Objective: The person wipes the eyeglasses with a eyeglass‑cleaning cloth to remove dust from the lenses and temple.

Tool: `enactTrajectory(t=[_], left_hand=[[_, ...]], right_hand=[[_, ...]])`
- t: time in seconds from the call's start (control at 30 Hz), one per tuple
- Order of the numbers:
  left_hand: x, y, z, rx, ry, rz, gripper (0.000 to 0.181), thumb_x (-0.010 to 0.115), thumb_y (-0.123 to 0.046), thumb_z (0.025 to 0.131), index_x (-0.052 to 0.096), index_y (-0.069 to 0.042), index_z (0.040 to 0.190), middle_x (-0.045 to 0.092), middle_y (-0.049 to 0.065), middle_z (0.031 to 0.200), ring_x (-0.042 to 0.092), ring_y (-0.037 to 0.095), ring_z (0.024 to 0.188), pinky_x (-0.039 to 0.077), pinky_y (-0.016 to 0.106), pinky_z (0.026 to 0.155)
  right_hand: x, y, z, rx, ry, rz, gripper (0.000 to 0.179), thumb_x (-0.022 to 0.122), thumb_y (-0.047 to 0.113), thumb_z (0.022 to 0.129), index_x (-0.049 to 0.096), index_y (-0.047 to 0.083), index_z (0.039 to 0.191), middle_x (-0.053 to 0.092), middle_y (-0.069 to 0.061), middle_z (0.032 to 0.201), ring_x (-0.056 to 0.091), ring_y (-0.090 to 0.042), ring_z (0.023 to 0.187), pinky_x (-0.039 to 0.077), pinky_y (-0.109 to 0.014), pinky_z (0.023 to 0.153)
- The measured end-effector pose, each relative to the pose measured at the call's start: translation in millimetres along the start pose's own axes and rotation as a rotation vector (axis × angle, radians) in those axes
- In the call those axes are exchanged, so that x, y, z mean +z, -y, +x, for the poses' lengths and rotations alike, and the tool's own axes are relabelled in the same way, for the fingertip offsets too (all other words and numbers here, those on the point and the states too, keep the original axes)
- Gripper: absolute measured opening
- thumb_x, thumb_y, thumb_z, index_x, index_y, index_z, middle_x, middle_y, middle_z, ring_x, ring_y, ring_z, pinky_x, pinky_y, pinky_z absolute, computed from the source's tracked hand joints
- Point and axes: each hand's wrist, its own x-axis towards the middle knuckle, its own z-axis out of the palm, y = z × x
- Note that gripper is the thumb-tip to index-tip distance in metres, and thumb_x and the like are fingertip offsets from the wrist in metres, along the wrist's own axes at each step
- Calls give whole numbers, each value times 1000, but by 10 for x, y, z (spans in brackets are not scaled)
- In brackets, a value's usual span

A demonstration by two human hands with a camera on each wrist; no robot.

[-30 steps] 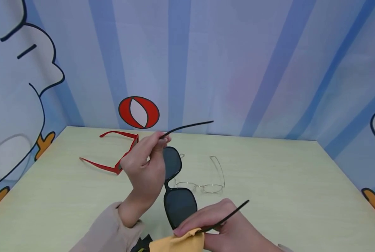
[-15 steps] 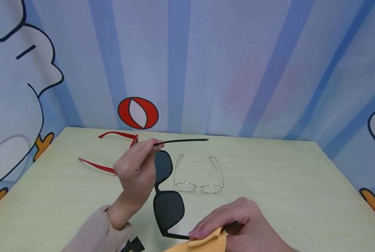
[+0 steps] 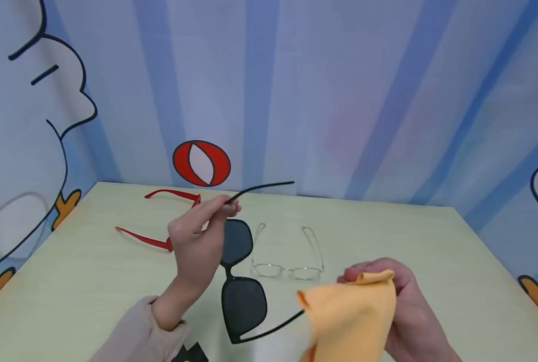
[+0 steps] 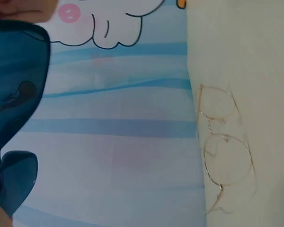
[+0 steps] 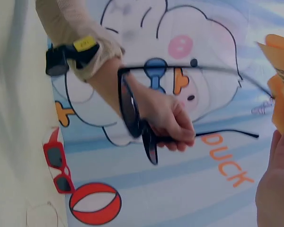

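My left hand (image 3: 199, 251) pinches one temple arm of black sunglasses (image 3: 244, 305), near the hinge, and holds them above the table. The dark lenses hang below one another, and the other temple arm reaches right to the cloth. A folded yellow-orange cloth (image 3: 352, 317) hangs from my right hand (image 3: 415, 306), gripped between thumb and fingers. That temple arm's tip is hidden at the cloth; contact cannot be told. In the left wrist view a lens (image 4: 19, 71) fills the left edge. The right wrist view shows the sunglasses (image 5: 131, 106) side-on.
Red sunglasses (image 3: 148, 240) lie at the table's left, partly behind my left hand. Thin-framed clear eyeglasses (image 3: 305, 273) lie with arms unfolded mid-table. A black strap device (image 3: 192, 353) sits by the left sleeve. A patterned curtain (image 3: 323, 100) stands behind the table (image 3: 409, 241).
My right hand has moved right and up with the cloth, sliding along the lower temple arm towards its tip. The left hand has shifted slightly left with the sunglasses.
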Motion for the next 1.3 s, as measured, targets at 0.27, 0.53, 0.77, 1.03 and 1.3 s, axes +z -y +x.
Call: enactTrajectory(t=[0.27,0.53,0.77,1.03,1.3], left_hand=[[127,-167,-25,-412,159,-197,16,62,7,84,67,9,99,69,17,84,67,11,75,55,31,74],[309,-310,-82,-726,376,-355,17,61,-2,88,68,6,101,68,17,86,66,17,75,56,32,73],[328,-328,-99,-774,447,-311,14,61,-5,89,69,3,96,66,13,78,62,18,72,56,29,69],[346,-271,-113,-840,539,-332,14,61,-7,89,69,4,93,64,12,79,62,17,70,56,30,69],[371,-236,-140,-863,598,-311,15,59,-7,91,69,3,96,66,11,77,62,16,68,56,30,69]], right_hand=[[-309,95,243,-29,-334,-72,39,35,-16,93,62,-1,117,61,-14,116,60,-23,108,48,-30,90],[-258,-217,649,40,-521,-606,37,51,-8,90,70,21,101,66,0,105,61,-14,98,49,-26,88],[-105,-285,713,92,-368,-869,28,56,2,92,61,0,120,63,-5,118,57,-20,110,50,-29,88],[-131,-288,661,16,-397,-854,30,60,2,89,66,12,116,66,3,111,61,-16,103,51,-27,85],[-104,-357,698,-116,-549,-722,42,55,-14,84,65,16,111,69,-1,100,64,-17,98,52,-29,84]])
